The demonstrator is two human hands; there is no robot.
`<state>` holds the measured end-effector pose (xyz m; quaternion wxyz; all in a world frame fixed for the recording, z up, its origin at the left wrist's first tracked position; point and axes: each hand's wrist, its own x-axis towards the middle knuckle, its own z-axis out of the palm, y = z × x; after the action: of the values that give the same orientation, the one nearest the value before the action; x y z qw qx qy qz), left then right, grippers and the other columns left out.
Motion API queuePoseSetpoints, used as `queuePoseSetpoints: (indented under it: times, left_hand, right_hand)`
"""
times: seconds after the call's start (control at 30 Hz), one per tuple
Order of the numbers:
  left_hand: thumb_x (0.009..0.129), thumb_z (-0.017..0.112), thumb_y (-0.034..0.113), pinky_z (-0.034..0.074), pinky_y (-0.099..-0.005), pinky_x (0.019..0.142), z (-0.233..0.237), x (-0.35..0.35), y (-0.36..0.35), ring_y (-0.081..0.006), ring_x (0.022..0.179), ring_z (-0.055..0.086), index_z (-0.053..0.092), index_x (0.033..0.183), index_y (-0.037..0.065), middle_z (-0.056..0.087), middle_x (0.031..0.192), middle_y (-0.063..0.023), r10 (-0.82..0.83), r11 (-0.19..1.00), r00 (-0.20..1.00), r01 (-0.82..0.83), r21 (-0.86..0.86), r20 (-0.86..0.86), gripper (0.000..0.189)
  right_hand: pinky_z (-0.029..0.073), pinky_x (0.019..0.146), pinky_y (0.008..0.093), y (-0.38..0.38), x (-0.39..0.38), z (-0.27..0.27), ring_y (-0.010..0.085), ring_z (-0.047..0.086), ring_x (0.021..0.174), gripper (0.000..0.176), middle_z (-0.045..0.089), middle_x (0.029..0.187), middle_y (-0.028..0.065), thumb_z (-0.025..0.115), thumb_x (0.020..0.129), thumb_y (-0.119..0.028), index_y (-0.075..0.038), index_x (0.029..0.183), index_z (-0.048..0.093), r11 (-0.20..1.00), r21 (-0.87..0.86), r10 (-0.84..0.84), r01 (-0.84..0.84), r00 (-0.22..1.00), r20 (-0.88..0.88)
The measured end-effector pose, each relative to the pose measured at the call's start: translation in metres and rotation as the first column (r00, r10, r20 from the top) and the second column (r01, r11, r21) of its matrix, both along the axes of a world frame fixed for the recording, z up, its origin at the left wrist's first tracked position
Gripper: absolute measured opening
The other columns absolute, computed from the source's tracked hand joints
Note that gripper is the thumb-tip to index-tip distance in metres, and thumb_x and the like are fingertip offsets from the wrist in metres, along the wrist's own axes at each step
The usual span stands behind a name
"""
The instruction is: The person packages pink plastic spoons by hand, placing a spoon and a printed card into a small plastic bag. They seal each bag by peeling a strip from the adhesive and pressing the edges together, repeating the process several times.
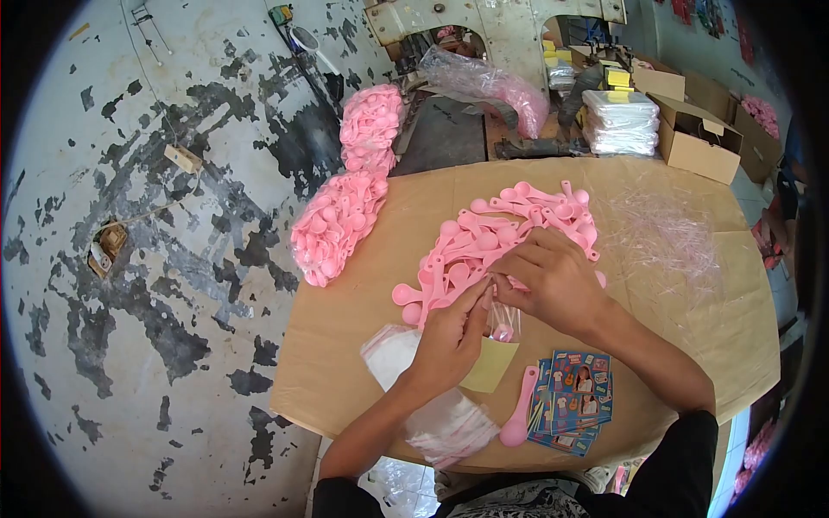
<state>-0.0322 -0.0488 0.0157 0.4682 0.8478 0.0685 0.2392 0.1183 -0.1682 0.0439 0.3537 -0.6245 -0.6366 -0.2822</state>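
My left hand (447, 338) and my right hand (553, 281) meet over the table, fingertips pinched together. Below the fingers hangs a small clear plastic bag (505, 321) with something pink inside; its top is hidden by the fingers. Just behind my hands spreads a loose pile of pink plastic scoops (484, 233). Under the bag lies a yellow slip of paper (490, 367). Stacks of clear plastic bags (449, 423) lie beside and below my left hand. A single pink scoop (518, 413) rests next to a fanned stack of blue printed cards (574, 393).
Bulging bags of pink scoops (341, 220) stand at the table's left edge. Thin clear plastic strips (669, 237) are scattered at the right. Behind are a stack of packed plastic bags (622, 121), an open cardboard box (699, 138) and a metal machine (509, 39). Brown paper (328, 371) covers the table.
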Motion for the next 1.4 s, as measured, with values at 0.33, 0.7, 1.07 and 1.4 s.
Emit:
queuePoseSetpoints:
  times: [0.33,0.7,1.07,1.4]
  left_hand:
    - [0.104,0.039,0.018,0.048,-0.0195,0.060,0.005,-0.002,-0.002,-0.0056,0.066,0.058,0.051,0.130,0.002,0.063,0.087,-0.0015,-0.018,0.823,0.996,0.062,-0.565,0.083,0.032]
    - [0.102,0.046,0.014,0.040,-0.0191,0.056,0.040,0.012,-0.015,-0.0006,0.063,0.044,0.054,0.130,0.000,0.056,0.078,0.0022,-0.142,0.971,0.985,0.158,-0.180,0.100,0.032]
    - [0.105,0.036,0.021,0.050,-0.0187,0.065,0.014,0.008,0.005,-0.0134,0.089,0.069,0.046,0.130,-0.001,0.064,0.118,-0.0106,-0.276,0.924,0.959,0.285,-0.255,0.071,0.035]
    - [0.104,0.037,0.033,0.041,-0.0141,0.048,0.005,0.024,0.032,-0.0104,0.085,0.068,0.047,0.130,0.003,0.061,0.126,-0.0128,-0.339,0.639,0.941,0.243,-0.730,0.016,0.041]
  right_hand:
    - [0.049,0.066,0.0300,-0.048,0.048,0.055,0.0175,0.063,0.074,0.016,0.068,0.083,0.0077,0.066,0.081,-0.004,0.000,0.096,0.065,0.996,-0.055,0.026,-0.068,0.827,-0.562]
    - [0.049,0.081,0.0406,-0.038,-0.010,0.050,0.0286,0.061,0.084,0.015,0.065,0.083,0.0064,0.075,0.075,-0.016,-0.008,0.085,0.067,0.993,0.010,-0.120,0.120,0.993,-0.004]
    - [0.041,0.060,0.0251,-0.052,0.014,0.066,0.0083,0.053,0.068,0.004,0.065,0.081,0.0004,0.063,0.086,-0.005,-0.003,0.086,0.067,0.993,-0.020,0.060,-0.113,0.660,-0.749]
    - [0.048,0.061,0.0313,-0.136,0.190,-0.039,0.0173,0.064,0.065,0.018,0.066,0.077,0.0137,0.067,0.086,-0.016,-0.001,0.077,0.065,0.638,-0.492,-0.474,0.592,0.806,0.355]
